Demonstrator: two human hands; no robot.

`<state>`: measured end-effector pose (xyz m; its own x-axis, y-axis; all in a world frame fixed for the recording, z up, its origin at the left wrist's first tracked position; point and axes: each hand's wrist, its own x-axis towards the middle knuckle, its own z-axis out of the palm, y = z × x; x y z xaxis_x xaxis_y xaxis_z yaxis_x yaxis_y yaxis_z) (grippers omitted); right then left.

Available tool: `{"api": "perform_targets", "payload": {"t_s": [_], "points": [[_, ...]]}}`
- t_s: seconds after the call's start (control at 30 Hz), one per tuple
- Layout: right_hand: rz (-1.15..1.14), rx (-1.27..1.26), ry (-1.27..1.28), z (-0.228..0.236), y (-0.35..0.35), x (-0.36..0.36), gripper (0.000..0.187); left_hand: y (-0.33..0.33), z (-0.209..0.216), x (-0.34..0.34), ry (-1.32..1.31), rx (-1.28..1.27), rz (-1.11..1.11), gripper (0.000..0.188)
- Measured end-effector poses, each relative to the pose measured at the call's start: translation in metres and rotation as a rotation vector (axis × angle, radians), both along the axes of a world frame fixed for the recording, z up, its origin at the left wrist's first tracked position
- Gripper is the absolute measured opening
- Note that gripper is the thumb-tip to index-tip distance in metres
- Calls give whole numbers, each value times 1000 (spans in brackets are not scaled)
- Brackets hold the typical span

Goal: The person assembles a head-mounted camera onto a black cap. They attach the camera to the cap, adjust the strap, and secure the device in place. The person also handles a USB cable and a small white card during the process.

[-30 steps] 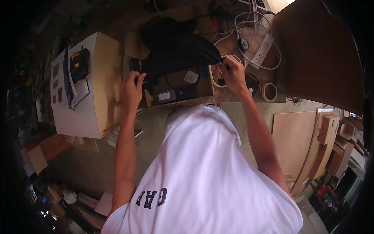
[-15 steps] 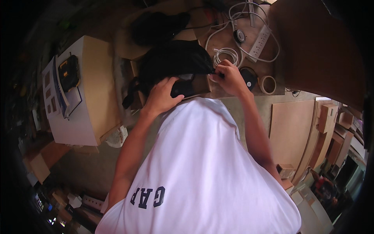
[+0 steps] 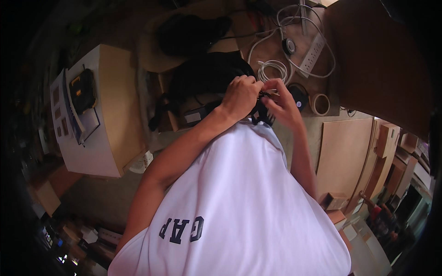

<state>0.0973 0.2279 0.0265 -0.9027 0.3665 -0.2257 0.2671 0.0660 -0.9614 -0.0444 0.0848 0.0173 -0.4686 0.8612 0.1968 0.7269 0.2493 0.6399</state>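
Observation:
A black fabric bag (image 3: 202,73) lies across an open cardboard box, its mouth towards me. My left hand (image 3: 240,95) is closed on the edge of the bag at its right end. Beside it my right hand (image 3: 283,105) pinches the bag's black edge between thumb and fingers; the exact part it grips is too dark and small to name. Black material (image 3: 263,114) hangs below both hands against my white shirt. Inside the mouth, left of my left wrist, a dark object with a pale label (image 3: 194,115) shows in part.
On the brown tabletop lie a coiled white cable (image 3: 272,71), a white power strip (image 3: 313,56), a tape roll (image 3: 320,104) and a round dark device (image 3: 299,95). A second black bag (image 3: 191,33) sits behind. At left stands a white-topped box (image 3: 92,133) bearing a black-and-yellow case (image 3: 83,91).
My left hand has moved right from the bag's mouth to its right end, next to my right hand. The bag's right edge is now bunched and hangs lower.

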Motion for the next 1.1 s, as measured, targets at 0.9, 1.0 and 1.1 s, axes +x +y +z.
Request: {"api": "perform_targets", "payload": {"t_s": [0.9,1.0,1.1], "points": [[116,756,159,27,-38,-43,50,-127,35,-89,-294,-254,722,32],[283,808,132,22,-66,-65,62,-128,36,-93,-371,-260,636,34],[240,862,9,10,-77,-81,53,-130,28,-96,-370,-195,580,35]]}}
